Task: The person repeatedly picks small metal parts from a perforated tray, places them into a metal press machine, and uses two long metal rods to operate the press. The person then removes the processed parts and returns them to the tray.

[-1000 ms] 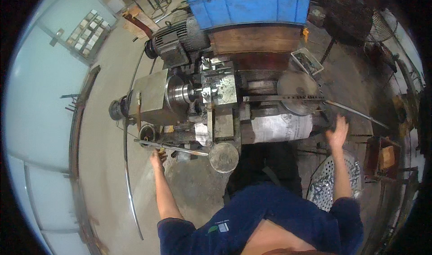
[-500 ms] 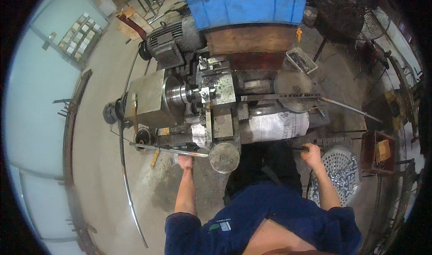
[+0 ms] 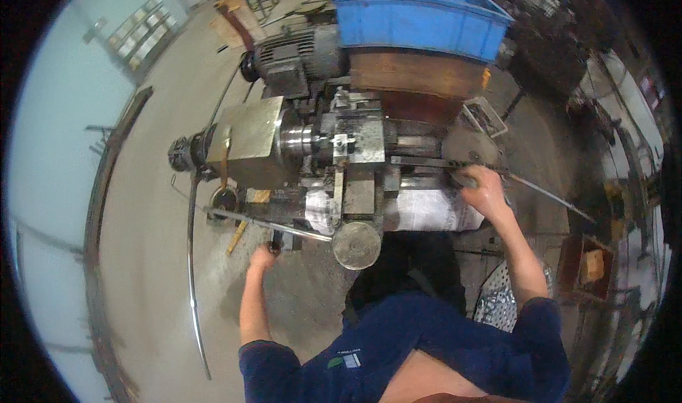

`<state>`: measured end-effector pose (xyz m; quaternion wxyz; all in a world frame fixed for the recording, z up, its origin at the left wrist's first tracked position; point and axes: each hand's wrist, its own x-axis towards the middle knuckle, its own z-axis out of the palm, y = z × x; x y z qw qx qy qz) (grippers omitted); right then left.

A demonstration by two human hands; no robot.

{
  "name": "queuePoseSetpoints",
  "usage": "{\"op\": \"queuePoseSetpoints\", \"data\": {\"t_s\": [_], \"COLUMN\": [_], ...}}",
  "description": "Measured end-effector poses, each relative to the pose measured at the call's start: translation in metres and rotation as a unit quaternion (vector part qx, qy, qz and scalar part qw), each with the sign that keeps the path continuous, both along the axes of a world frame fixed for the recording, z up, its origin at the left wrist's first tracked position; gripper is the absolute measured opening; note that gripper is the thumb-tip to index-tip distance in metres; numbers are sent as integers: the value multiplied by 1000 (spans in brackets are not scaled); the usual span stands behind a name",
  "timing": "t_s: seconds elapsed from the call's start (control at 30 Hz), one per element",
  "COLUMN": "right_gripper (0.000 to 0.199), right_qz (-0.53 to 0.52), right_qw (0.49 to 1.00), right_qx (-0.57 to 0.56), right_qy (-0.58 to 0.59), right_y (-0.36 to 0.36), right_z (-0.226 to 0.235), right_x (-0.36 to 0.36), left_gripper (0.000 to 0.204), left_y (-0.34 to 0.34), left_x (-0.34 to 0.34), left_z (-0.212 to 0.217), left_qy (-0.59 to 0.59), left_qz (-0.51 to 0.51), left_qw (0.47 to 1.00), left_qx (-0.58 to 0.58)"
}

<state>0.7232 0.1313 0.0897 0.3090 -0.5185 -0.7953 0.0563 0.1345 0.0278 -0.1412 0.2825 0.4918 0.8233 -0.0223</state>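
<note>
My left hand (image 3: 263, 256) is low on the left side of the small metal lathe, below a shiny metal lever (image 3: 295, 231). Its fingers are curled closed against something dark, too small and blurred to name. My right hand (image 3: 485, 190) is raised over the right part of the machine, its fingers bent at the flat bar with holes (image 3: 426, 161). What lies inside those fingers is hidden. Between the hands stand the steel chuck (image 3: 296, 141), the tool block (image 3: 362, 136) and a round metal disc (image 3: 357, 246). White sacking (image 3: 433, 211) lies below the bar.
Behind the lathe are an electric motor (image 3: 298, 58) and a blue plastic crate (image 3: 419, 19) on a wooden box. To the right, a perforated basket (image 3: 497, 300) holds shiny metal parts near a reddish box (image 3: 584, 271). A long rod (image 3: 192, 289) slants down at left.
My right hand has left the dark rod low at the right and risen to the flat bar. My left hand has shifted left from under the lever. The view has tilted slightly.
</note>
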Motion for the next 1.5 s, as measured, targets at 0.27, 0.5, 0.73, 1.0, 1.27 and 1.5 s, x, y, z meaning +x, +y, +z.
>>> {"op": "queuePoseSetpoints", "data": {"t_s": [0.27,0.5,0.73,1.0,1.27,1.5], "right_gripper": [28,25,24,19,48,42], "right_qz": [268,194,173,212,-48,-8], "right_qw": [955,935,939,950,932,958], "right_qx": [108,-48,-44,137,334,277], "right_qy": [-74,-292,-294,-181,-128,-75], "right_y": [103,112,111,111,159,99], "right_z": [33,28,22,111,223,188], "right_x": [-224,-279,-284,-190,-74,8], "left_gripper": [25,46,37,26,24,30], "left_y": [-40,-111,-121,-86,-82,-73], "left_x": [-44,-26,-2,-47,-38,-27], "left_z": [220,190,177,172,181,184], "left_qy": [152,279,198,-281,-351,-339], "left_qz": [136,244,207,256,239,237], "left_qw": [915,902,933,888,854,854], "left_qx": [348,223,220,260,299,315]}}
